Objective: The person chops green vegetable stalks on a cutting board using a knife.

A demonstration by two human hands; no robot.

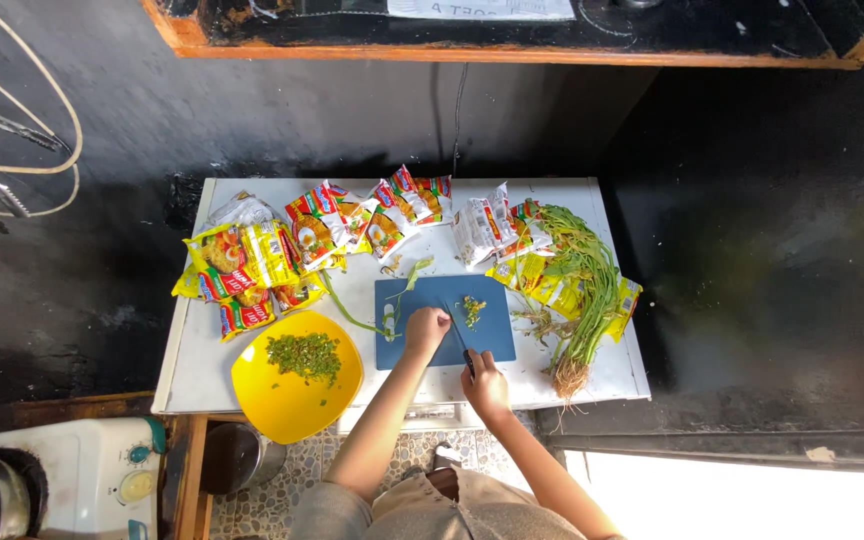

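A blue cutting board [487, 340] lies on the white table [252, 360]. My left hand [426, 328] rests closed on the board's left half. My right hand [484, 384] grips the dark handle of a knife [457, 336] whose blade points up across the board. A small pile of chopped greens [472, 311] sits on the board just beyond the blade tip. Green stalk trimmings [392, 305] lie along the board's left edge. A yellow plate [252, 395] holding chopped greens [304, 355] stands to the left of the board.
Several yellow and red noodle packets [252, 265] spread across the table's back and left. A bunch of long green stems with roots [587, 300] lies at the right. A metal pot [237, 455] and a white appliance [62, 485] stand below the table at the left.
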